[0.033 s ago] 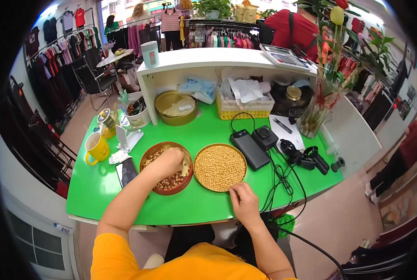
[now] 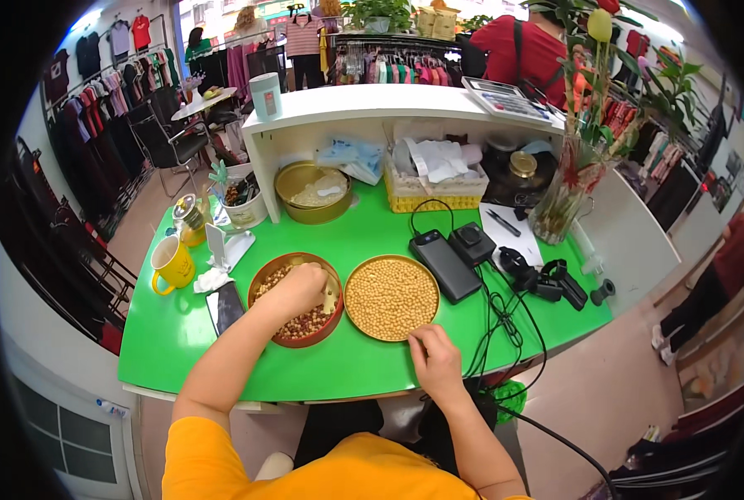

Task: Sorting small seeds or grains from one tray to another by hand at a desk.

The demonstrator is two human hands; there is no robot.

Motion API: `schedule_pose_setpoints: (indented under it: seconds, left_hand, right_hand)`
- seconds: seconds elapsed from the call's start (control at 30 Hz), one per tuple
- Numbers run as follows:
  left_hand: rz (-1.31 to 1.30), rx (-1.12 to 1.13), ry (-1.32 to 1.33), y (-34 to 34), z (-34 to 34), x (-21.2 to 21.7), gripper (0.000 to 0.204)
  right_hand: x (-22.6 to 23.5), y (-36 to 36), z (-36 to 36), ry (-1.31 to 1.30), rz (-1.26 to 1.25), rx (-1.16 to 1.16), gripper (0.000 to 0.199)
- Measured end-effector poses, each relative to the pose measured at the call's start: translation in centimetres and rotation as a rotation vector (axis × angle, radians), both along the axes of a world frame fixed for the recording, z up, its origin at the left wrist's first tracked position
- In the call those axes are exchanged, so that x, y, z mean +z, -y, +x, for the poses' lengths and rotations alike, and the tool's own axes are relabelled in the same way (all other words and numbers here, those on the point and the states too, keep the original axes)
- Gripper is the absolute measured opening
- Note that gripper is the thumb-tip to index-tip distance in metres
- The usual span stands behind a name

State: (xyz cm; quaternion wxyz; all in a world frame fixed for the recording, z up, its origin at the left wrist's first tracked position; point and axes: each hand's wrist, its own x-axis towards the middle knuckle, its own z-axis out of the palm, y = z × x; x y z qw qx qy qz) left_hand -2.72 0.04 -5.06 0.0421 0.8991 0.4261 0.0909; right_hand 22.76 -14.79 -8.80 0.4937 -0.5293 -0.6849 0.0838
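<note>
A round red-rimmed tin (image 2: 303, 334) holds mixed brown, red and pale beans or nuts, with a pale yellow piece at its right side. My left hand (image 2: 303, 287) reaches down into it with curled fingers, and its fingertips are hidden. Just right of it lies a round shallow tin of yellow soybeans (image 2: 393, 297), filled in an even layer. By that tin's lower right rim my right hand (image 2: 437, 358) rests on the table with its fingers curled together. Whether anything is pinched there cannot be made out.
On the green table (image 2: 355, 371) stand a yellow mug (image 2: 172, 265), a phone (image 2: 226, 307), a black power bank (image 2: 445, 267) with tangled cables, and a glass flower vase (image 2: 555, 196). A gold tin (image 2: 313, 212) and yellow basket (image 2: 434, 200) sit under the white shelf (image 2: 372, 100).
</note>
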Motion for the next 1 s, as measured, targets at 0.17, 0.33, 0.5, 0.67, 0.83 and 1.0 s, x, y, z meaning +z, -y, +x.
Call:
schedule_pose_setpoints:
  seconds: [0.17,0.33,0.5,0.67,0.83,1.0]
  left_hand:
    - [0.011,0.093,0.134,0.2,0.0,-0.4,0.013]
    - [-0.058,0.110,0.243,-1.0,-0.2,0.0,0.015]
    - [-0.235,0.154,0.417,-0.3,-0.1,2.9,0.016]
    - [-0.301,-0.042,0.481,-0.1,4.0,3.2,0.014]
    - [-0.281,-0.098,0.543,-0.4,4.1,3.6,0.014]
    - [-0.307,0.185,0.427,-0.6,-0.9,2.9,0.014]
  right_hand:
    - [0.0,-0.5,0.1,0.018,0.043,0.002,0.007]
    - [0.3,-1.0,0.9,0.004,0.029,0.029,0.007]
    - [0.2,-0.9,0.5,-0.043,-0.047,0.031,0.007]
    - [0.1,-0.5,-0.1,-0.025,-0.048,0.042,0.006]
    - [0.5,-0.3,-0.2,0.028,-0.026,0.017,0.006]
    - [0.4,-0.4,-0.2,0.021,-0.042,0.022,0.006]
